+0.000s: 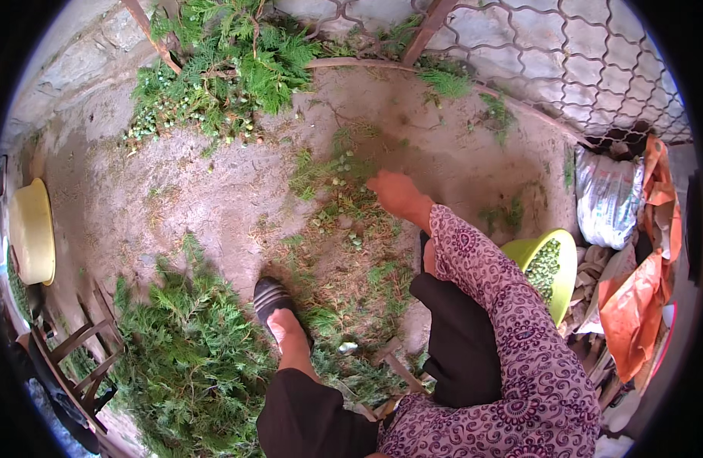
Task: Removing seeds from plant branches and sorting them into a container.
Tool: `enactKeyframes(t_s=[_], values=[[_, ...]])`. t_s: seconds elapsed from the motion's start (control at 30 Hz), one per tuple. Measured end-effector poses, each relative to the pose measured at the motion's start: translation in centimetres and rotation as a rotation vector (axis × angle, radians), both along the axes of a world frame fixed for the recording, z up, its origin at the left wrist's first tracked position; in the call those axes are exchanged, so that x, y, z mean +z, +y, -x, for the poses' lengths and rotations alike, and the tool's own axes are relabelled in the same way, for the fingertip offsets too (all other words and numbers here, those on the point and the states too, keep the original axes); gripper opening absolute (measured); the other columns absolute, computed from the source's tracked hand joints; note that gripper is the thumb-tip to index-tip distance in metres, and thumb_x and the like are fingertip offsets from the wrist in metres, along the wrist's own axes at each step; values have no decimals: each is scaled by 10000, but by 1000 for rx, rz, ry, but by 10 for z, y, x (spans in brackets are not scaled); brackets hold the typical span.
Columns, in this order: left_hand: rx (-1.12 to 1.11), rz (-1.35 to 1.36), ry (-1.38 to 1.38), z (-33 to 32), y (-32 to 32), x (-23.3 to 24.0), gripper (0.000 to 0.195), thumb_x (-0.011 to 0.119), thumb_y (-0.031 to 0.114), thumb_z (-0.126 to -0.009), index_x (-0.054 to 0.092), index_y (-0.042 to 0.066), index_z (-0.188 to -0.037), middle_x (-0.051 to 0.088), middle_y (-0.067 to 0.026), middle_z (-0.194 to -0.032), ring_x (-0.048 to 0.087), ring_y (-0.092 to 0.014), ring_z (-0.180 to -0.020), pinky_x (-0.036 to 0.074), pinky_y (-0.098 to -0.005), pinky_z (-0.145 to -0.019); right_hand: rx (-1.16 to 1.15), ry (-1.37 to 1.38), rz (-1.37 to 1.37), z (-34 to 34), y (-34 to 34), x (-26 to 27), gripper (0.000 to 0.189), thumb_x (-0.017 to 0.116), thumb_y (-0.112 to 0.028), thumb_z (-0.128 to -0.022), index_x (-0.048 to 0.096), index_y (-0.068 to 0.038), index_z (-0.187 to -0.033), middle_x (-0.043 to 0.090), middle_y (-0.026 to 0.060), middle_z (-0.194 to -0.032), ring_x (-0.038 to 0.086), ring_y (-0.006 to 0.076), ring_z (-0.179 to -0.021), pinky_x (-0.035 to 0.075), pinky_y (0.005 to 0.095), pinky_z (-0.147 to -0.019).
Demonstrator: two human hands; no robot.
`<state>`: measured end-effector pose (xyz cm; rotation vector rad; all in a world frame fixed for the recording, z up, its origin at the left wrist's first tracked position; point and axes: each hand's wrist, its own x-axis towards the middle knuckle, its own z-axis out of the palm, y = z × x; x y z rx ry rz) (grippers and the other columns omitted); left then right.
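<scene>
My right hand [398,193] reaches low over the ground in front of me. Its fingers are curled, and I cannot tell whether anything is between them. Beneath and beside it lie small green cones [344,161], conifer sprigs [305,172] and brown needle litter [322,252] strewn over the dirt. My left hand is out of view. By my right sleeve, a tilted yellow-green plastic basin [567,269] holds many small green cones [543,272]; my sleeve hides part of its rim.
Cut conifer branches are heaped near my left foot [185,349] and against the wire-mesh fence [231,63]. A yellow basin [32,232] stands at far left, above a wooden chair-like frame [79,349]. A white sack [609,197] and orange sheeting [637,320] lie at right.
</scene>
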<state>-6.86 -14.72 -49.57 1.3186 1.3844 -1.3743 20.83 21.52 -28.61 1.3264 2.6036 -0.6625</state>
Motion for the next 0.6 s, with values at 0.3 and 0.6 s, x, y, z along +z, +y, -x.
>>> enactKeyframes(t_s=[0.3, 0.6], values=[[-38, -44, 73, -23, 13, 87, 332, 433, 311, -857, 507, 77, -1080, 455, -102, -1126, 441, -250, -1044, 343, -333, -851, -435, 429, 434, -43, 4, -15, 169, 583, -123, -729, 572, -46, -879, 566, 136, -806, 580, 245, -725, 470, 353, -600], [-71, -97, 144, -17, 25, 73, 288, 455, 297, -853, 537, 97, -1043, 493, -77, -1078, 477, -224, -1002, 368, -309, -814, -736, 537, 717, -55, -18, -3, 155, 595, -187, -762, 555, -40, -787, 582, 77, -751, 567, 158, -592, 452, 303, -533]])
